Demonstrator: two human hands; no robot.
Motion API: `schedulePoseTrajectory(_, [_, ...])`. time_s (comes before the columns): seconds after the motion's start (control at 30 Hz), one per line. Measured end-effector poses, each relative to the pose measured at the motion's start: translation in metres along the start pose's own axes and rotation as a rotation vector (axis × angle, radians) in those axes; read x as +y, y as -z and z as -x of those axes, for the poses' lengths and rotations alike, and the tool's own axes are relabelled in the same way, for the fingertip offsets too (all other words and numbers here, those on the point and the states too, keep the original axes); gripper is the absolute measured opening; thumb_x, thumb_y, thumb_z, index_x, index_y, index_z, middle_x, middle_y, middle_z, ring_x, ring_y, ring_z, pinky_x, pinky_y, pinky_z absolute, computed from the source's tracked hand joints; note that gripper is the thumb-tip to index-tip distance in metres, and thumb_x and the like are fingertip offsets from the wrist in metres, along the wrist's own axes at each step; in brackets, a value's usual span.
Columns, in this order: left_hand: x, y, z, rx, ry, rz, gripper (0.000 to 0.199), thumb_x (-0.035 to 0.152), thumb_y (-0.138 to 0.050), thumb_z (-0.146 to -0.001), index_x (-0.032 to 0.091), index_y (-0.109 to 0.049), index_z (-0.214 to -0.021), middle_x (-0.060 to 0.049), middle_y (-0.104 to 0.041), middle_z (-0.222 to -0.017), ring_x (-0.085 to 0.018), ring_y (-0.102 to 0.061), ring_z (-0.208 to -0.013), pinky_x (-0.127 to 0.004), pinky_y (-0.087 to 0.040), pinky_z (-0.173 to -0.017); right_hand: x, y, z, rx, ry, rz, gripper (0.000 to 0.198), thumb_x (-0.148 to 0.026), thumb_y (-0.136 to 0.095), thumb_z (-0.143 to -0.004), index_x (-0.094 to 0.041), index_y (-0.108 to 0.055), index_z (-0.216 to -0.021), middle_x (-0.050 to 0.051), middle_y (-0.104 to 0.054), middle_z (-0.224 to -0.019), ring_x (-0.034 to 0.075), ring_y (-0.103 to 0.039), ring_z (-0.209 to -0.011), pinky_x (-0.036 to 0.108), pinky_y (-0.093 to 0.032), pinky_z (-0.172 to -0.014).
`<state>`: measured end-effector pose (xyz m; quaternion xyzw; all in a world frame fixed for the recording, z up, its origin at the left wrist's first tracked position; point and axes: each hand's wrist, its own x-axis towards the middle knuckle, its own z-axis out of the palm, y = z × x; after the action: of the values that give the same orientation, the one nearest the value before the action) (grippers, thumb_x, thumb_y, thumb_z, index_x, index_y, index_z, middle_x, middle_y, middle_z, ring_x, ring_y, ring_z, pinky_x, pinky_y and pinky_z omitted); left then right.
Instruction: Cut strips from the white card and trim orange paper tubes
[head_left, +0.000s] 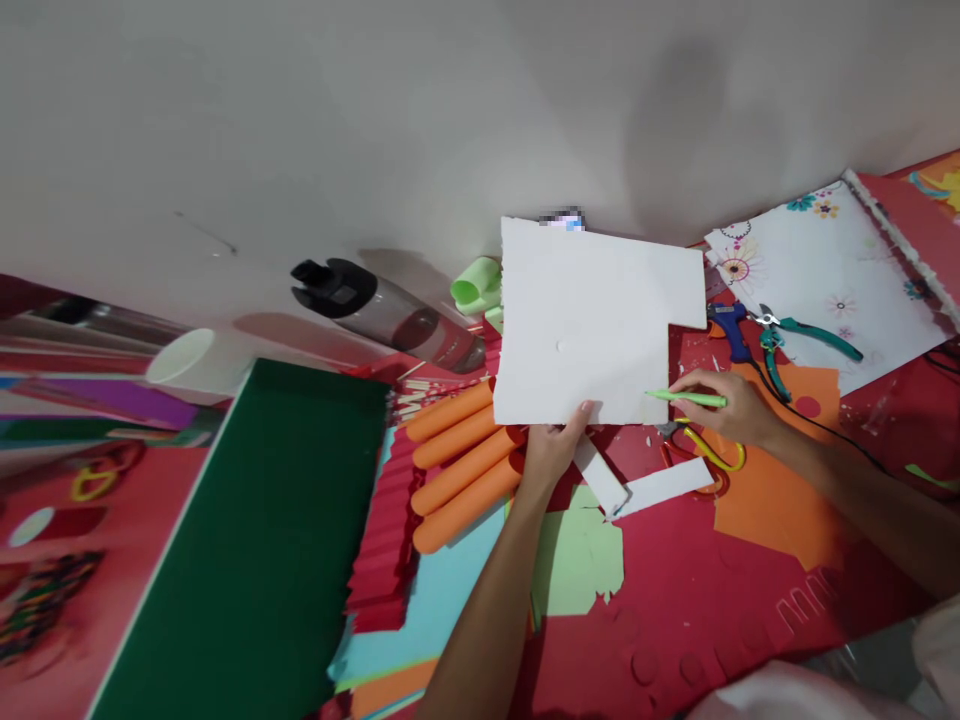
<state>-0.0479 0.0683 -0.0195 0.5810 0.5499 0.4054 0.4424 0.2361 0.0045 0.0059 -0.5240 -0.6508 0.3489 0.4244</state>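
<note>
A white sheet of foam board or cardboard [592,320], with a notch cut from its lower right corner, is held up over the table. My left hand [556,445] grips its bottom edge, thumb on the front and fingers hidden behind. Pinched in my right hand [724,400] is a light green pen [694,397], its tip at the board's lower right part. Below the board lie white strips [667,487] joined at an angle, and scissors [720,450] with yellow and red handles, partly covered.
Orange paper tubes [469,500], folded red paper [382,560] and a dark green board [247,560] lie left. A bottle [397,315] stands near the wall. To the right are teal pliers [814,335], a blue glue gun [733,330] with its cord, and orange paper [772,490].
</note>
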Motion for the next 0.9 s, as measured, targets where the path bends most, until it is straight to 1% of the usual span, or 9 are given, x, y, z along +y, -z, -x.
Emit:
schedulePoseTrajectory(0.1, [0.0001,0.0005,-0.0003,-0.002,0.014,-0.003,0.045,0.055,-0.080,-0.082,0.016,-0.078,-0.104,-0.017,-0.081,-0.120,-0.036,-0.071,-0.128,-0.051,-0.052,-0.118,0.0005,-0.0001,0.0003,0.000,0.003,-0.002,0.013,-0.032,-0.070,-0.095,-0.023,-0.077,-0.101,0.003,-0.080,-0.090,0.017,-0.073,-0.076,0.028,-0.054,-0.067])
schedulePoseTrajectory(0.23, [0.0023,0.0010,-0.0004,0.008,0.007,-0.034,0.043,0.057,-0.080,-0.080,0.017,-0.077,-0.097,-0.015,-0.082,-0.112,-0.036,-0.072,-0.125,-0.051,-0.053,-0.117,0.0013,-0.0003,0.0008,-0.065,-0.004,-0.031,0.012,-0.033,-0.072,-0.093,-0.023,-0.078,-0.097,0.003,-0.081,-0.088,0.017,-0.073,-0.073,0.027,-0.053,-0.062])
schedulePoseTrajectory(0.33, [0.0038,0.0009,0.0002,0.004,0.009,-0.048,0.043,0.059,-0.079,-0.079,0.017,-0.075,-0.091,-0.015,-0.082,-0.107,-0.037,-0.073,-0.122,-0.051,-0.055,-0.115,0.0003,0.0000,0.0000,-0.019,-0.006,-0.017,0.014,-0.034,-0.071,-0.094,-0.023,-0.078,-0.099,0.003,-0.081,-0.089,0.018,-0.073,-0.074,0.028,-0.054,-0.065])
schedulePoseTrajectory(0.43, [0.0046,0.0006,0.0008,0.005,0.015,-0.042,0.043,0.057,-0.079,-0.080,0.017,-0.076,-0.094,-0.015,-0.082,-0.111,-0.036,-0.074,-0.121,-0.050,-0.056,-0.114,-0.0012,0.0004,-0.0009,0.019,-0.021,-0.010,0.016,-0.035,-0.069,-0.096,-0.023,-0.077,-0.103,0.003,-0.081,-0.091,0.017,-0.072,-0.075,0.029,-0.055,-0.067])
schedulePoseTrajectory(0.53, [0.0044,0.0006,0.0008,0.005,0.017,-0.040,0.043,0.055,-0.079,-0.080,0.016,-0.077,-0.100,-0.015,-0.082,-0.114,-0.035,-0.074,-0.120,-0.049,-0.056,-0.114,-0.0016,0.0006,-0.0008,-0.019,-0.026,-0.021,0.014,-0.033,-0.070,-0.094,-0.023,-0.078,-0.100,0.002,-0.081,-0.089,0.017,-0.073,-0.075,0.028,-0.054,-0.066])
schedulePoseTrajectory(0.63, [0.0029,0.0008,0.0004,0.011,0.020,-0.045,0.041,0.056,-0.079,-0.080,0.017,-0.076,-0.091,-0.014,-0.082,-0.103,-0.036,-0.074,-0.119,-0.050,-0.055,-0.114,-0.0006,0.0009,-0.0004,-0.044,-0.022,-0.030,0.012,-0.033,-0.071,-0.093,-0.023,-0.078,-0.097,0.003,-0.081,-0.089,0.017,-0.073,-0.076,0.027,-0.054,-0.066])
schedulePoseTrajectory(0.7, [0.0014,0.0008,0.0001,0.006,0.022,-0.041,0.039,0.057,-0.079,-0.080,0.018,-0.074,-0.085,-0.013,-0.082,-0.095,-0.036,-0.074,-0.119,-0.050,-0.055,-0.114,0.0004,0.0010,-0.0008,-0.007,-0.018,-0.027,0.014,-0.033,-0.070,-0.094,-0.023,-0.078,-0.100,0.003,-0.081,-0.091,0.018,-0.073,-0.077,0.028,-0.054,-0.068])
schedulePoseTrajectory(0.77, [0.0002,0.0008,0.0000,-0.002,0.023,-0.034,0.039,0.057,-0.079,-0.080,0.019,-0.074,-0.085,-0.012,-0.081,-0.092,-0.036,-0.074,-0.120,-0.050,-0.055,-0.114,0.0012,0.0011,-0.0016,0.037,-0.011,-0.019,0.015,-0.034,-0.069,-0.095,-0.023,-0.077,-0.103,0.004,-0.082,-0.095,0.019,-0.075,-0.082,0.029,-0.056,-0.071])
schedulePoseTrajectory(0.9, [0.0005,0.0008,0.0001,0.010,0.013,-0.034,0.044,0.058,-0.080,-0.080,0.017,-0.077,-0.096,-0.014,-0.082,-0.104,-0.035,-0.073,-0.122,-0.050,-0.055,-0.115,0.0021,0.0004,-0.0032,0.058,-0.003,-0.004,0.017,-0.034,-0.069,-0.096,-0.024,-0.077,-0.107,0.005,-0.082,-0.101,0.022,-0.076,-0.089,0.032,-0.059,-0.076])
